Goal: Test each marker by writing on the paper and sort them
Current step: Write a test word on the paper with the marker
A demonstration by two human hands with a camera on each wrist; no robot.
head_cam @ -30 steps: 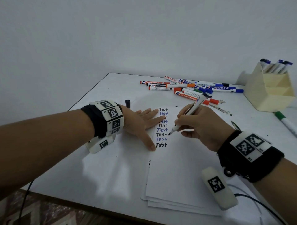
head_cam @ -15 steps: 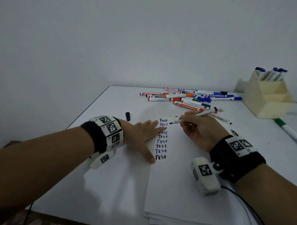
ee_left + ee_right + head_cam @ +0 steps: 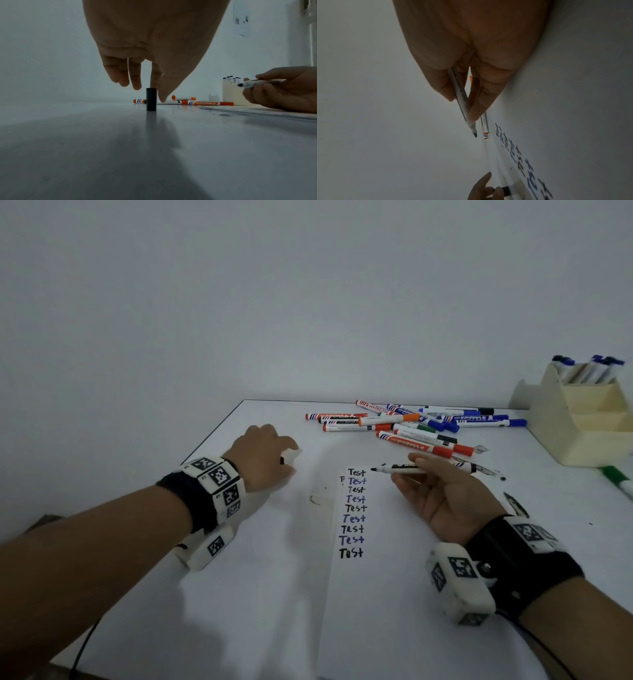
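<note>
Right hand (image 3: 442,491) grasps uncapped marker (image 3: 404,468); left hand (image 3: 154,54) released, fingers closing round upright cap (image 3: 151,99). Pinch cap squarely, then press onto tip until seated.

White table (image 3: 260,594). A stack of paper (image 3: 394,594) lies on it under the right hand's (image 3: 445,494) fingers, with a column of "Test" written down its left side. A black cap (image 3: 151,99) stands upright on the table at the left hand's (image 3: 263,457) fingertips. Beyond the fingers of both hands lies a loose pile of markers (image 3: 411,426). A cream holder (image 3: 582,419) stands far right of the right hand's fingers, a green marker (image 3: 616,479) beside it.
</note>
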